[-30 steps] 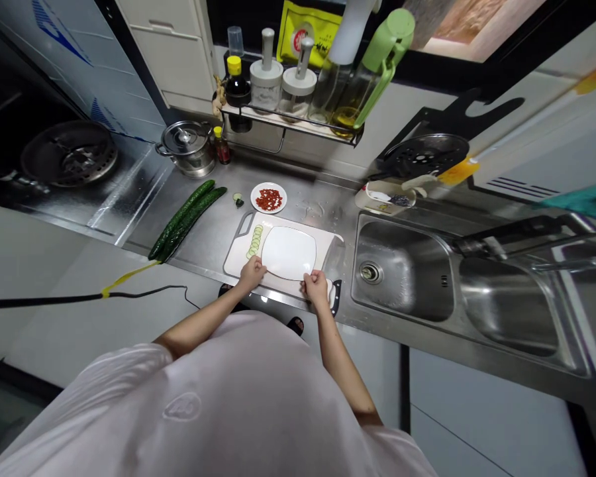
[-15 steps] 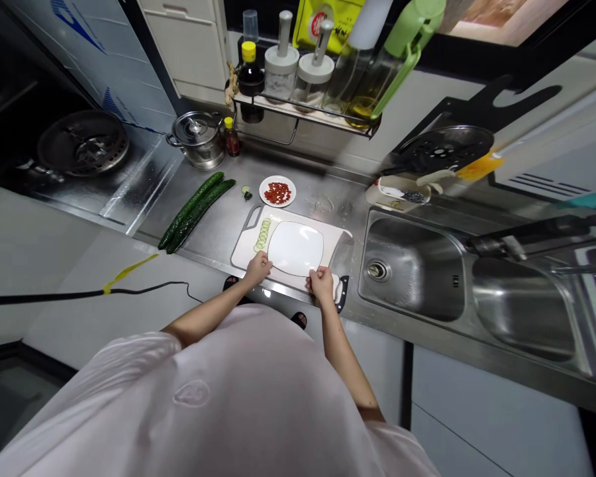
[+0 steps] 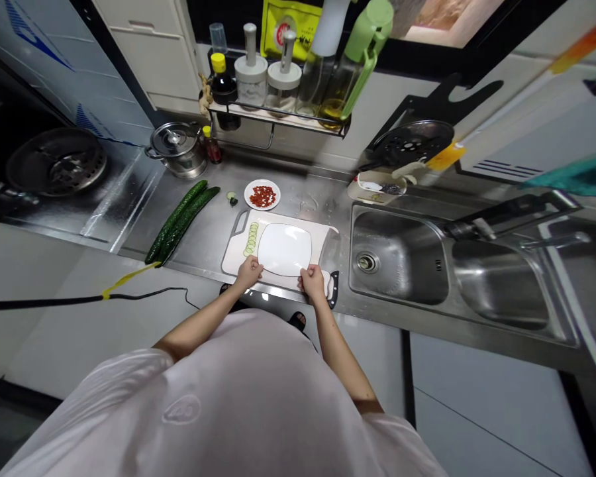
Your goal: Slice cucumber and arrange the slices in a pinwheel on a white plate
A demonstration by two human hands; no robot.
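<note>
A white, rounded-square plate lies over the cutting board. My left hand is closed on its near left corner, and my right hand grips the near right corner. Left of the plate, overlapping cucumber slices form a row on the board. A knife with a black handle rests at the board's right side, its blade partly on the board. Behind the board stands a small white plate of chopped red pieces. Two whole cucumbers lie to the left.
A lidded pot and a small red bottle stand at the back left. The double sink is on the right, with a utensil box behind it. Above the counter hangs a rack with bottles and jars.
The camera view has shifted, moving the counter and its objects leftward in the picture. Both hands keep their hold on the plate, which stays over the board.
</note>
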